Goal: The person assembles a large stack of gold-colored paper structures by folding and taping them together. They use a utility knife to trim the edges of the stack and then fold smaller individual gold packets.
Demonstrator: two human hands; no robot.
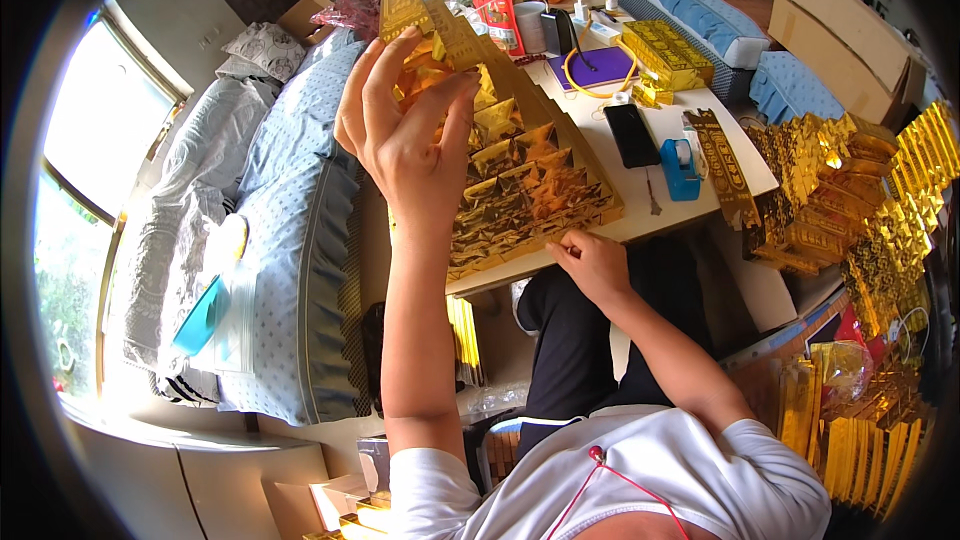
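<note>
A tall pyramid of folded gold paper pieces (pixel 520 175) stands on the white table (pixel 650 215), its tip reaching up near the table's far end. My left hand (pixel 405 135) is raised against the pyramid's upper left side, with thumb and fingertips pinching a gold piece near the top. My right hand (pixel 592 265) rests at the pyramid's lower right corner by the table's near edge, fingers curled against the bottom row.
On the table lie a black phone (pixel 632 134), a blue tape dispenser (pixel 680 168), a stack of gold paper (pixel 665 55), a purple pad and bottles. More gold paper stacks (pixel 850 190) fill the right. A bed (pixel 290 240) lies to the left.
</note>
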